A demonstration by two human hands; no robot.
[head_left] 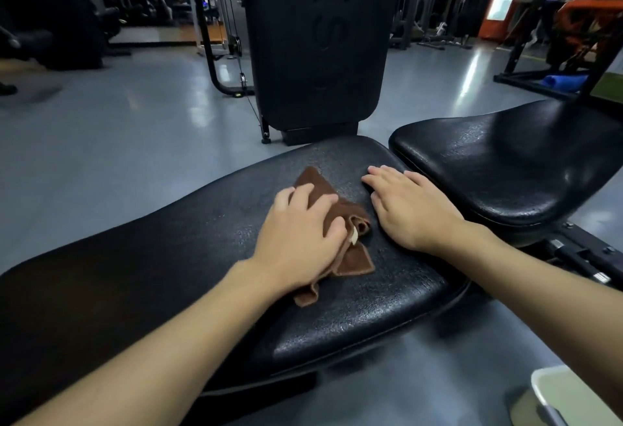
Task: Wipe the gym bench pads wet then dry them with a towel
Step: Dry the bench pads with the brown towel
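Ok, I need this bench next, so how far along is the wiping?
Nothing visibly finished: I cannot tell wet from dry. In hand: the left hand presses a brown cloth on the long pad, the right hand resting flat beside it. Left: the seat pad, no cloth on it.

crumpled brown towel [354, 262], on black bench pad [371, 307]

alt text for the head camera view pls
A left hand presses a crumpled brown cloth onto a long black bench pad, while the right hand lies flat on the same pad beside it. A second black seat pad sits to the right.
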